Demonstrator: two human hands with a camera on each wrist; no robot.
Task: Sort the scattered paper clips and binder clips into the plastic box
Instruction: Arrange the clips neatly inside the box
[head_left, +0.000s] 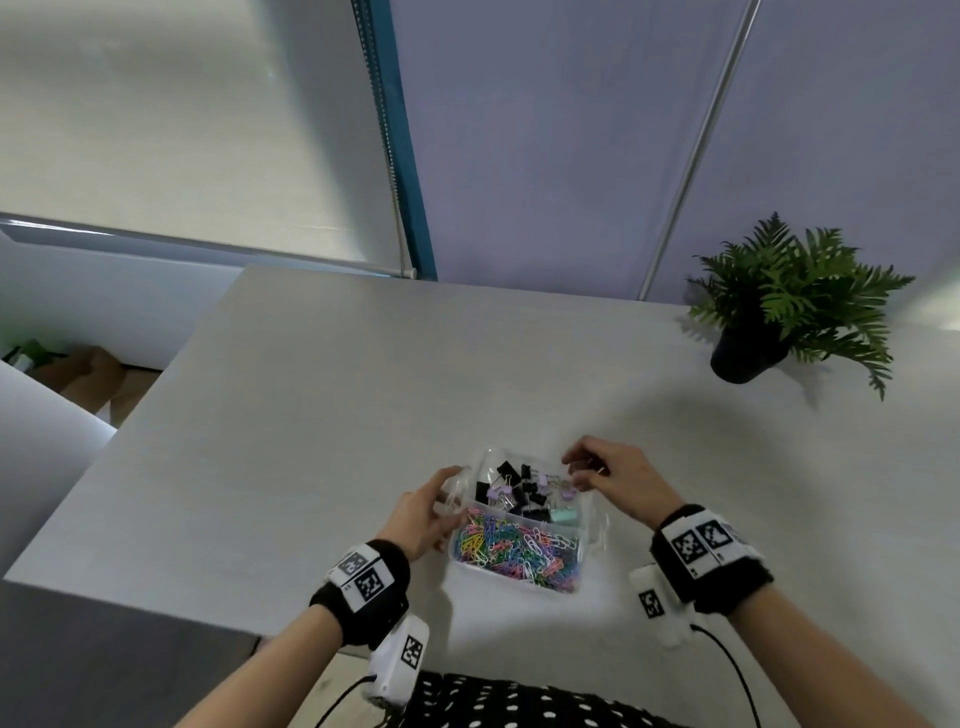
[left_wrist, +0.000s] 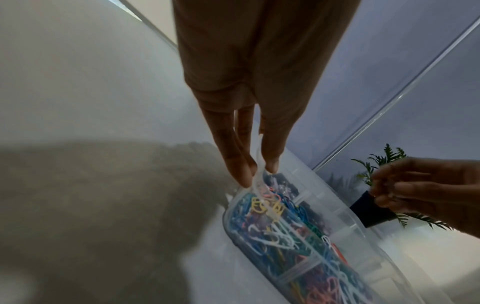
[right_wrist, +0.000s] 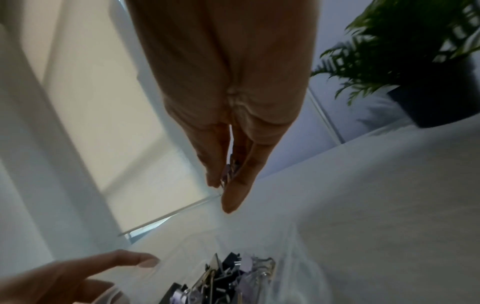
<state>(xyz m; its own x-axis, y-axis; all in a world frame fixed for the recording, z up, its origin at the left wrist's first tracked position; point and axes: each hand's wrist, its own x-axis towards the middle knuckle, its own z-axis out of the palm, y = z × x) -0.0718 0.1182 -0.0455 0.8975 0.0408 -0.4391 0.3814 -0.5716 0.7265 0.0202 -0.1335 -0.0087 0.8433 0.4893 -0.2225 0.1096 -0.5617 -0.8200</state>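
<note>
Two hands work: our left hand pinches the thin, flexible rim of the clear plastic box, while our right hand pinches a small, light, stiff purple binder clip by its wire.

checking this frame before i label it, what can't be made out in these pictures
- What the right hand pinches: right wrist view shows only a lilac and metal sliver between the fingers; the head view is too small.
- Paper clips count: a tangled heap in the plastic box.
- Box's near end: cut off by the bottom edge in the left wrist view.
- Left hand grip on the box: fingertips only; the palm fills that view.
</note>
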